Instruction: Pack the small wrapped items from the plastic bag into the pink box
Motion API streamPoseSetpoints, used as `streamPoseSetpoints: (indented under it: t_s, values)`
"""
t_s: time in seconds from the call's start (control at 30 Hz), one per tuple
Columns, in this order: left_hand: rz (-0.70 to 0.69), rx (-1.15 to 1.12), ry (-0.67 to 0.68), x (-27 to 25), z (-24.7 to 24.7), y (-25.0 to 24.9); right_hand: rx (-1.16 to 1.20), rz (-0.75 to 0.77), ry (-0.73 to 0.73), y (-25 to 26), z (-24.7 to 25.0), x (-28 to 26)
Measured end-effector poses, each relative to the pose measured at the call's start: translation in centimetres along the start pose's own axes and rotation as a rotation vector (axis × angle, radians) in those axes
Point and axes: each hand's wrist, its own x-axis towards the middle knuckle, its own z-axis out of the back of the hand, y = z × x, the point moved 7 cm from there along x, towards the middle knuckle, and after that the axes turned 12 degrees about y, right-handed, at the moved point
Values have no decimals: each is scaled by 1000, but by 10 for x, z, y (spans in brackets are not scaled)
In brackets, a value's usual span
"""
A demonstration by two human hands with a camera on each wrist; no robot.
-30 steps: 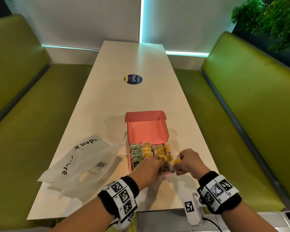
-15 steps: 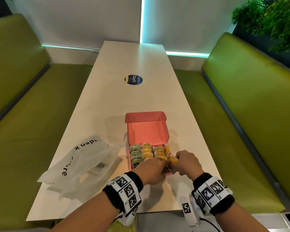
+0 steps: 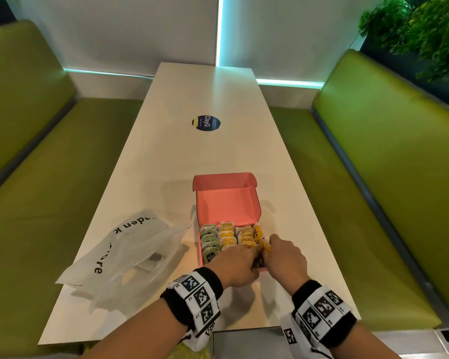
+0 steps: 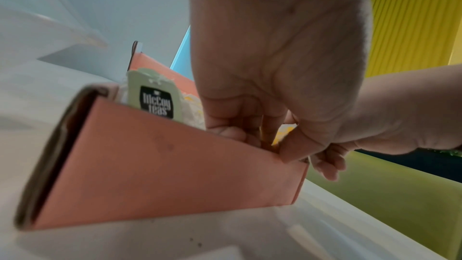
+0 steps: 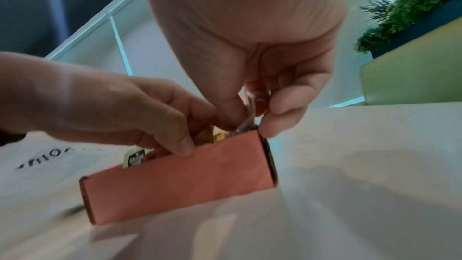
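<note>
The pink box (image 3: 200, 255) stands open on the table, lid (image 3: 226, 200) tilted back, with rows of green (image 3: 209, 238) and yellow wrapped items (image 3: 227, 235) standing in it. My right hand (image 3: 280, 255) pinches a yellow wrapped item (image 3: 266, 246) between thumb and fingers at the box's near right corner; the right wrist view shows this packet (image 5: 243, 128) going down behind the front wall (image 5: 180, 183). My left hand (image 3: 240, 260) has its fingers (image 4: 225, 131) curled inside the box among the packets, thumb on the front wall's rim. The plastic bag (image 3: 130, 255) lies crumpled to the left.
The long white table (image 3: 205, 156) carries a round dark sticker (image 3: 206, 123) further away. Green benches run along the left (image 3: 49, 203) and right (image 3: 373, 203). A plant (image 3: 420, 29) stands at the back right. A small dark thing shows through the bag.
Both hands have moved forward to the box's near right corner. The right hand has brought the yellow item from beside the box down into that corner.
</note>
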Motion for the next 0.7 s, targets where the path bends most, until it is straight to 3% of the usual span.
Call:
streamPoseSetpoints:
  t_s: [0.1, 0.3, 0.7]
  values:
    - [-5, -12, -24, 1, 0, 2, 7, 10, -11, 1, 0, -6]
    - [-36, -17, -62, 3, -2, 4, 240, -53, 115, -9, -4, 2]
    - [-25, -11, -72, 3, -1, 5, 226, -104, 167, -9, -15, 13]
